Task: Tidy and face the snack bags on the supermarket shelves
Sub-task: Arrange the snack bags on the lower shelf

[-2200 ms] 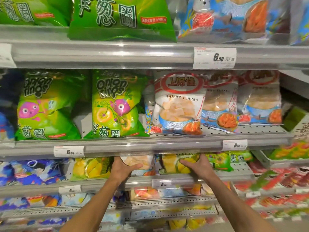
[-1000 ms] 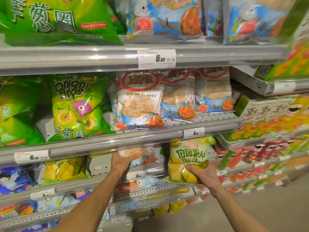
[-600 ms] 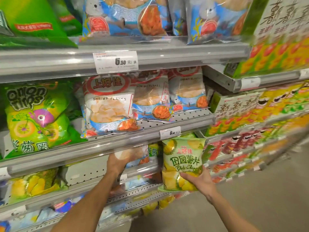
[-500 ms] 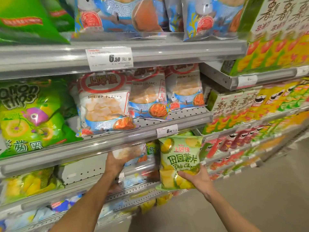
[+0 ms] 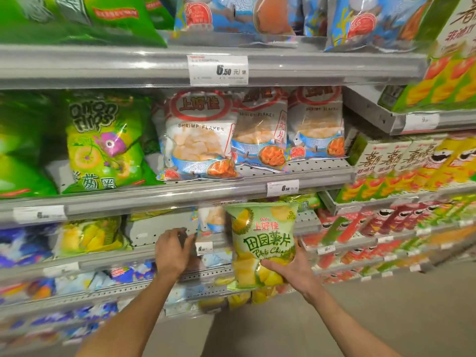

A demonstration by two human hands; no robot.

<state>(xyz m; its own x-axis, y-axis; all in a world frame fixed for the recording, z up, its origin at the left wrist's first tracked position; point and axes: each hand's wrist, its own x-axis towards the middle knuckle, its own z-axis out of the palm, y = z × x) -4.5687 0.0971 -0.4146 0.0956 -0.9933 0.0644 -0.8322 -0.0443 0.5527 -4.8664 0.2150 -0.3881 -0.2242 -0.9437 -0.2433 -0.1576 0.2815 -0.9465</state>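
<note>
My right hand [image 5: 292, 273] grips the bottom of a green potato chips bag [image 5: 262, 240] with durian pictures. It holds the bag upright, label facing me, out in front of the third shelf [image 5: 108, 261]. My left hand [image 5: 172, 251] is at that shelf's front rail with its fingers curled, thumb next to the lower left corner of a small shrimp flakes bag [image 5: 212, 219] standing there. Whether it grips that bag is hidden by the back of the hand.
On the shelf above, three large shrimp flakes bags [image 5: 201, 140] stand right of green onion ring bags [image 5: 103, 145]. Yellow-green durian bags [image 5: 87, 235] sit left on the third shelf. Boxed chips [image 5: 412, 163] fill the racks to the right; grey floor lies below.
My right hand has pulled the green chips bag off the shelf and out in front of it. My left hand has slid down and left from the small shrimp bag. My view has swung right.
</note>
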